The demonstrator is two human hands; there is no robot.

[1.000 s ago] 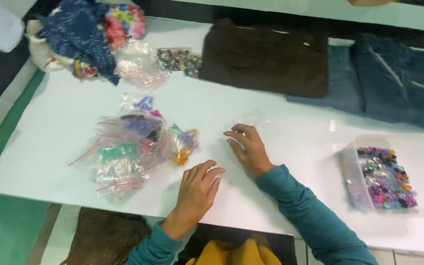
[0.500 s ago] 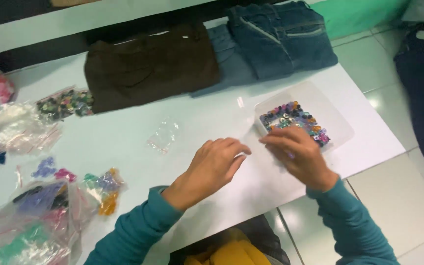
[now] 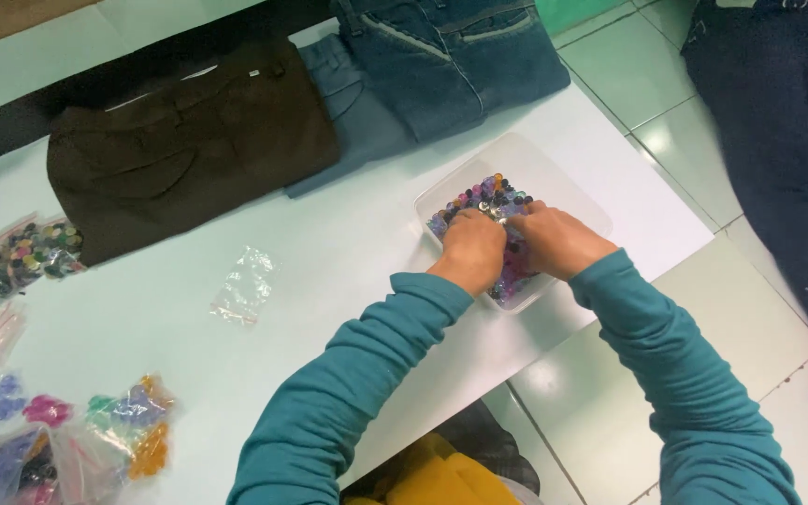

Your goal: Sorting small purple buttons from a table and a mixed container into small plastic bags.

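Note:
A clear plastic box (image 3: pixel 554 173) full of mixed coloured buttons (image 3: pixel 493 194) sits near the right edge of the white table (image 3: pixel 329 281). Both of my hands are inside it, side by side. My left hand (image 3: pixel 471 251) presses down into the buttons with its fingers curled among them. My right hand (image 3: pixel 554 238) does the same just to the right, its fingertips buried. Whether either hand has closed on any buttons is hidden. Both arms wear teal sleeves.
An empty clear small bag (image 3: pixel 245 285) lies mid-table. Small bags of sorted buttons (image 3: pixel 67 440) lie at the front left, another bag of dark buttons (image 3: pixel 21 254) at the far left. Folded brown trousers (image 3: pixel 189 140) and blue jeans (image 3: pixel 441 56) lie at the back. Another person in dark clothes (image 3: pixel 778 122) sits on the tiled floor at right.
My view swung right from the button bags to the box. Both hands moved from the bare tabletop into the box and now dig in the buttons.

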